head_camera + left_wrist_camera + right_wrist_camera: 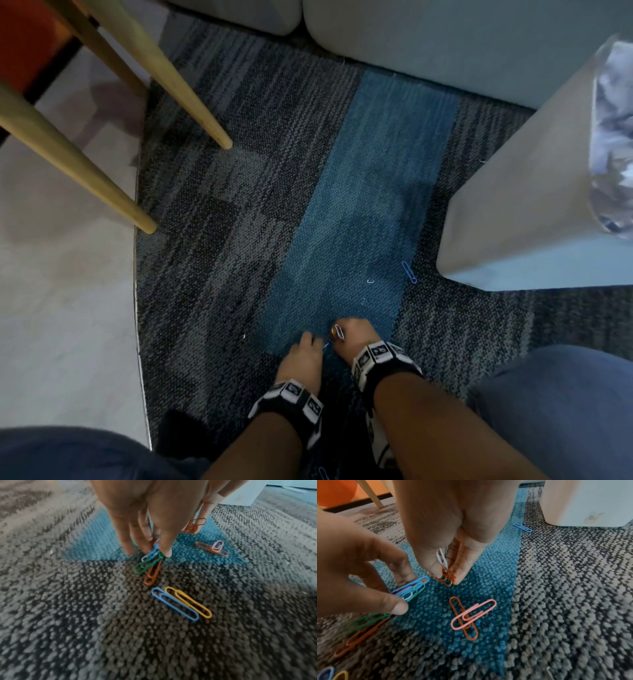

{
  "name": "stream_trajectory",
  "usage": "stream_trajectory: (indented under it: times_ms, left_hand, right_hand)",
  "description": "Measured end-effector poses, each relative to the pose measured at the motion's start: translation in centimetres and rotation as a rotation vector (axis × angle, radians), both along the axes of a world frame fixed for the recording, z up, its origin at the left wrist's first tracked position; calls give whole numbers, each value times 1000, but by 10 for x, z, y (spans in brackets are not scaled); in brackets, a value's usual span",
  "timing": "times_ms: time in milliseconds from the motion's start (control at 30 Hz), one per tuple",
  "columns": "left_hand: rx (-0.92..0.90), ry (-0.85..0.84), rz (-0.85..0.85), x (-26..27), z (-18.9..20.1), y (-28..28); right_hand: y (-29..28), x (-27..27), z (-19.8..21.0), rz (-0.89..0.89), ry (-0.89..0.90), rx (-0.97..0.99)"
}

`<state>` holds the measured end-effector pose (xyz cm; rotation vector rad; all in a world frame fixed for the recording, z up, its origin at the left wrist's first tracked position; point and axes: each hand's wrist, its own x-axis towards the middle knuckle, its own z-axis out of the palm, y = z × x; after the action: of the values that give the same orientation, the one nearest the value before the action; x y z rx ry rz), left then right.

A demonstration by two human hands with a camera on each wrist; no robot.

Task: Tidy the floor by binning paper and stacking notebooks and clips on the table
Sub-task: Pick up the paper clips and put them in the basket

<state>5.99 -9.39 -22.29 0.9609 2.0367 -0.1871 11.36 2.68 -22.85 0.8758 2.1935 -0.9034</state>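
Coloured paper clips lie scattered on the carpet. My left hand (150, 547) pinches a bunch of blue, green and orange clips (149, 563) against the floor. Close beside it, my right hand (447, 574) pinches orange clips (447, 578) and holds a white one (442, 558) between its fingers. A pink clip crossed over an orange one (467, 616) lies just in front of both hands. A blue and a yellow clip (181, 604) lie side by side nearer to me. One more blue clip (409, 271) lies by the bin's base. In the head view both hands (329, 339) meet low on the blue strip.
A pale bin (534, 192) lined with a clear bag of crumpled paper (613, 130) stands at the right. Wooden table legs (191, 99) slant down at the left over a pale hard floor (65, 274). A grey sofa base (445, 41) runs along the back. My knees frame the bottom corners.
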Motion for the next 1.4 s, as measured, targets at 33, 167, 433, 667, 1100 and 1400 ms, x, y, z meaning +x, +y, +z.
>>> stream_trajectory:
  times_ms: [33, 167, 433, 667, 1100, 1400]
  left_hand:
    - [0, -5, -8, -1, 1, 1]
    - [-38, -12, -81, -1, -3, 5]
    - [7, 14, 43, -20, -2, 8]
    - [231, -139, 699, -64, 27, 25]
    - [1009, -85, 1074, -188, 208, 68]
    - [1312, 178, 820, -238, 342, 57]
  right_hand:
    - [0, -1, 2, -2, 2, -2]
    - [0, -7, 7, -29, 28, -18]
    - [8, -27, 21, -141, 60, -70]
    - [25, -47, 37, -460, 231, -140]
    - [66, -172, 196, -596, 839, -341]
    - [60, -240, 342, -509, 1179, -592]
